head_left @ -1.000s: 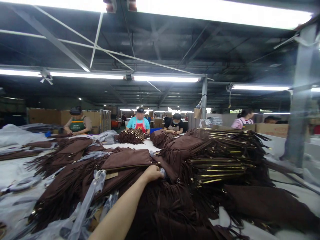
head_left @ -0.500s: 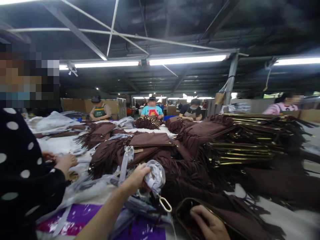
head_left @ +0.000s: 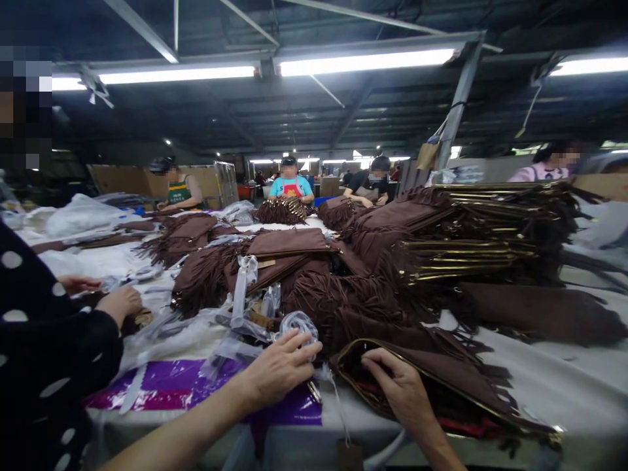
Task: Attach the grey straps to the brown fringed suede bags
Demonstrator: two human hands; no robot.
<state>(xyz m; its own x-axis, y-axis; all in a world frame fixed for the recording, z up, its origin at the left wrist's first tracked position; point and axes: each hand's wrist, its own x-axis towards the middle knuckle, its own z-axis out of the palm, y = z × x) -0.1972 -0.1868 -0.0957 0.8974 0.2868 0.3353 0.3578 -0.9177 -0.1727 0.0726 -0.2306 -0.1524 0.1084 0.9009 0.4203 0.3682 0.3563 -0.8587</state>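
Observation:
My left hand [head_left: 282, 367] rests with its fingers stretched and spread over a coiled strap [head_left: 300, 323] in clear plastic wrap. A gold metal clasp [head_left: 314, 391] shows just below those fingers. My right hand [head_left: 397, 386] is closed, thumb and fingers pinched at the mouth of a dark brown fringed bag [head_left: 441, 366]. That bag lies at the table's front edge with its gold zip open and a dark red lining showing. The right fingertips are partly inside the opening, so their exact grip is hard to see. A thin white cord [head_left: 339, 402] with a tag hangs between my hands.
Brown fringed bags [head_left: 294, 242] lie heaped mid-table, with a tall stack of gold-zipped bags [head_left: 471, 258] at the right. Purple plastic sheeting [head_left: 171, 379] is at the front left. A co-worker's polka-dot sleeve [head_left: 53, 366] is close on the left; several others work across the table.
My left hand has lowered the coiled strap to the table, and its fingers have spread from a grip. The bag's mouth gapes wider by my right hand. The view has tilted down.

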